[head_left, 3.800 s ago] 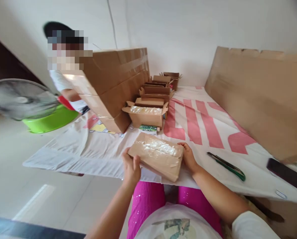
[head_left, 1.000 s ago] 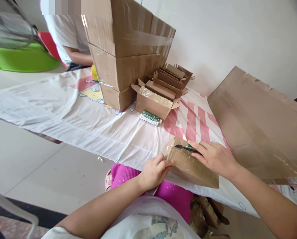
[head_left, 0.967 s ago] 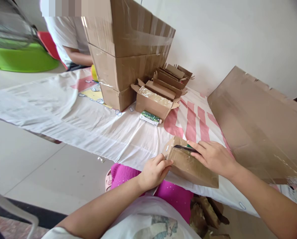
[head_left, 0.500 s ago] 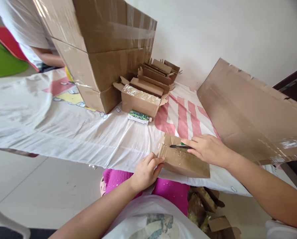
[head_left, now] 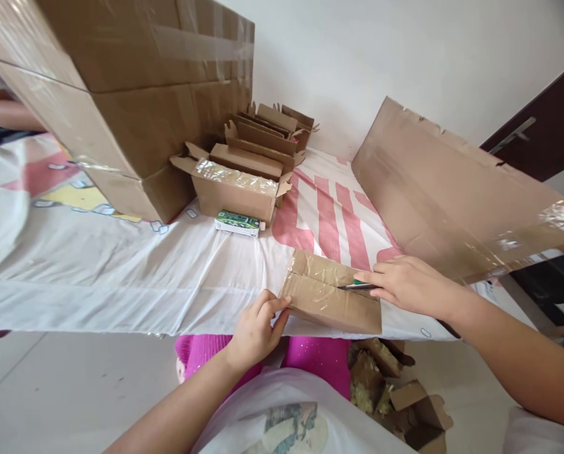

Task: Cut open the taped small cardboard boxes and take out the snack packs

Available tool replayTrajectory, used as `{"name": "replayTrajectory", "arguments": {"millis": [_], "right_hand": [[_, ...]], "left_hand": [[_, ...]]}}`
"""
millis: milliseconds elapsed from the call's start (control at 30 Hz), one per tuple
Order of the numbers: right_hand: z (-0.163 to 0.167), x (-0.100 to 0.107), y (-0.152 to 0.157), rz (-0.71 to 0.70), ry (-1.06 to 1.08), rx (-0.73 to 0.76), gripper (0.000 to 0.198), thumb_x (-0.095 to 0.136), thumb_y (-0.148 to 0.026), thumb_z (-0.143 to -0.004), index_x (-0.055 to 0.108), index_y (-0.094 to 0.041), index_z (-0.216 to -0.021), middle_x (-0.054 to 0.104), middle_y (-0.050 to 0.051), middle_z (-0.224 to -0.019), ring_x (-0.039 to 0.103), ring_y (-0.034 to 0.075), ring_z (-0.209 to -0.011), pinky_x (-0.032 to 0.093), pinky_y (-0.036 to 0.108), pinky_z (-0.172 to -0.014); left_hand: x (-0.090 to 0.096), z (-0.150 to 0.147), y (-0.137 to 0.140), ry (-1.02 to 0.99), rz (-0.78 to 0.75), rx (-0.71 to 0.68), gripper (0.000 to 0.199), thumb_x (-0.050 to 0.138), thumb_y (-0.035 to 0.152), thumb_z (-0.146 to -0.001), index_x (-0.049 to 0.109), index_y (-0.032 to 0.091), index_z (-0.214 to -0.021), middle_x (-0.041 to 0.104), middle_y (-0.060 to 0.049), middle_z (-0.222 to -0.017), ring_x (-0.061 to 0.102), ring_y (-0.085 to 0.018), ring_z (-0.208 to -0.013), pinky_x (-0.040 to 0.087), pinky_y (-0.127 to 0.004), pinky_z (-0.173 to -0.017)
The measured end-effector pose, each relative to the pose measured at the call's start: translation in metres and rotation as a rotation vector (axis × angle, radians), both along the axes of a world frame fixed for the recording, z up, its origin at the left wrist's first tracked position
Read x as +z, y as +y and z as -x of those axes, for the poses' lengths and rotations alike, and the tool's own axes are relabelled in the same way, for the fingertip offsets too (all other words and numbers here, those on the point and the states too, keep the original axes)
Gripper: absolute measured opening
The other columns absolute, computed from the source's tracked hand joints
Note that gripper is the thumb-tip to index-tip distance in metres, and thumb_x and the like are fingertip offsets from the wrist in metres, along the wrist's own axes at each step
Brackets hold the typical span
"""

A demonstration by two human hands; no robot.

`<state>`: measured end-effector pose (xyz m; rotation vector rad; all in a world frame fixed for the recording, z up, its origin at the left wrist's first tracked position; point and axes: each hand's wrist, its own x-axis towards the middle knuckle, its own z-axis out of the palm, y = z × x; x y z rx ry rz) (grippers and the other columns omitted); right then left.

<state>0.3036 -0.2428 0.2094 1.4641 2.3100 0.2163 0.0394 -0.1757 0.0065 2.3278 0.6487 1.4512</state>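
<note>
A small taped cardboard box [head_left: 332, 302] lies at the front edge of the cloth-covered table. My left hand [head_left: 260, 321] is closed on its near left corner, thumb below and fingers on top. In my right hand [head_left: 407, 287] is a utility knife [head_left: 355, 286] with a dark blade and a bit of green showing; the fingers are wrapped round its handle, which is mostly hidden. The blade lies along the seam in the middle of the box top, pointing left. Clear tape on the top looks wrinkled near the seam.
Several opened cardboard boxes [head_left: 237, 195] stand in a row behind, with a small green-and-white carton [head_left: 238, 224] before them. Tall stacked cartons [head_left: 144, 126] rise at left, a person's arm [head_left: 7, 110] beyond them. A large carton [head_left: 452, 195] stands at right; torn cardboard [head_left: 407, 397] lies on the floor.
The knife has moved right along the box's seam, away from its left end. My left hand keeps its hold on the corner. The whole view has shifted to the right.
</note>
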Motion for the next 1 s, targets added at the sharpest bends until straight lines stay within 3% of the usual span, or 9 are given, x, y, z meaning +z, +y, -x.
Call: {"name": "replayTrajectory", "arguments": {"millis": [400,833,1000], "right_hand": [[-0.037,0.003,-0.043,0.010,0.066,-0.184,0.033,0.061,-0.028,-0.088,0.065,-0.036,-0.119,0.070,-0.003,-0.081,0.066,0.017,-0.072,0.039,0.028,-0.062],[-0.064,0.010,-0.070,0.028,0.132,-0.282,0.032,0.056,-0.028,-0.088,0.069,-0.032,-0.117,0.074,0.000,-0.096,0.068,0.018,-0.080,0.042,0.027,-0.063],[-0.060,0.007,-0.077,0.007,0.165,-0.309,0.032,0.052,-0.031,-0.091,0.065,-0.031,-0.121,0.074,0.000,-0.094,0.068,0.018,-0.078,0.043,0.028,-0.065]], "left_hand": [[0.002,-0.001,0.002,-0.007,0.015,-0.041,0.021,0.054,0.014,-0.091,0.049,0.020,-0.110,0.048,0.004,-0.074,0.052,-0.009,-0.055,0.044,-0.021,-0.051],[0.003,-0.003,0.004,0.003,0.029,-0.051,0.021,0.055,0.016,-0.091,0.048,0.021,-0.111,0.050,0.004,-0.074,0.052,-0.008,-0.053,0.045,-0.020,-0.050],[0.002,-0.004,0.006,-0.021,0.039,-0.076,0.024,0.056,0.015,-0.090,0.048,0.021,-0.112,0.048,0.005,-0.073,0.051,-0.008,-0.054,0.044,-0.020,-0.051]]}}
